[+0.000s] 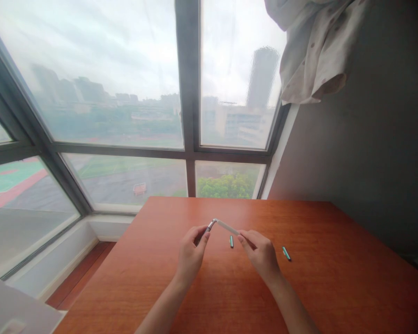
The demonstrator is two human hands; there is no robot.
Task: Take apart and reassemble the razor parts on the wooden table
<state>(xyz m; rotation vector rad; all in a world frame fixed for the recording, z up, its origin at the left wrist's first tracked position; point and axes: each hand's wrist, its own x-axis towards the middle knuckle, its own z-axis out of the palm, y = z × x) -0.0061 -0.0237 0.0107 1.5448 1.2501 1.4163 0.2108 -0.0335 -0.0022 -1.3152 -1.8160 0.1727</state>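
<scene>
My left hand is closed, thumb and fingers pinching a slim razor handle with a shiny metal neck that points up and to the right. In my right hand the fingers pinch the lower end of a thin pale stick, which slants up to the left. Stick and neck meet at their tips above the table; whether they touch or are joined I cannot tell. A small green-and-black razor cartridge lies on the table between my hands. Another razor cartridge lies right of my right hand.
The reddish-brown wooden table spreads under my arms, its far edge close to the large windows. A dark wall stands on the right. A pale buttoned garment hangs at the upper right.
</scene>
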